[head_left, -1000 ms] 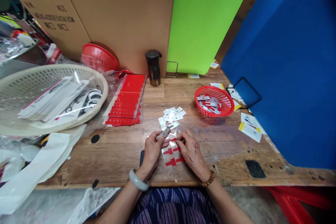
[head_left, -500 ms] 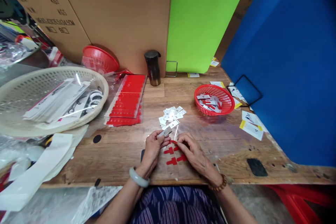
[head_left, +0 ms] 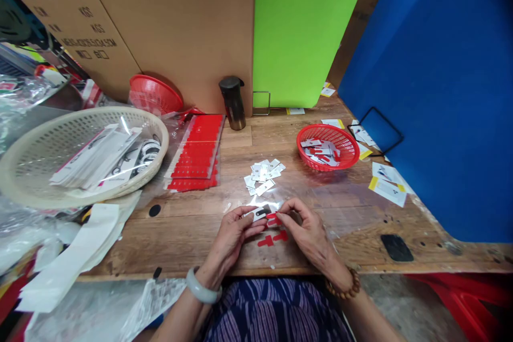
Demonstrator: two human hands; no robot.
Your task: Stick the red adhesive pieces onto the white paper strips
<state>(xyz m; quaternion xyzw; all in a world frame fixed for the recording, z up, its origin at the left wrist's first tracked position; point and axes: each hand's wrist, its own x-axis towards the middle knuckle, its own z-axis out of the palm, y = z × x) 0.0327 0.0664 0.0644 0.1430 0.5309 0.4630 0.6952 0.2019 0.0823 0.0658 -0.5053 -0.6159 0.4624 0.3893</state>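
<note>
A small white card with a dark slot (head_left: 258,214) is pinched between the thumb and fingers of my left hand (head_left: 233,235). My right hand (head_left: 310,235) pinches a small red piece (head_left: 273,218) at the card's right end. Below the hands, T-shaped red pieces (head_left: 265,241) lie on a clear sheet on the wooden table (head_left: 192,246). Just beyond my hands is a loose pile of white cards (head_left: 264,172). To the right of the pile, a red basket (head_left: 349,152) holds white cards with red parts.
Red sheets (head_left: 196,155) lie left of the pile, with a dark bottle (head_left: 233,104) behind them. A cream basket (head_left: 24,171) of packets stands at the left. A blue panel (head_left: 449,107) with a wire stand (head_left: 395,144) rises at the right.
The card in my left hand has turned flatter, and its dark slot now shows. My right hand has brought a red piece up to it. The view has shifted slightly.
</note>
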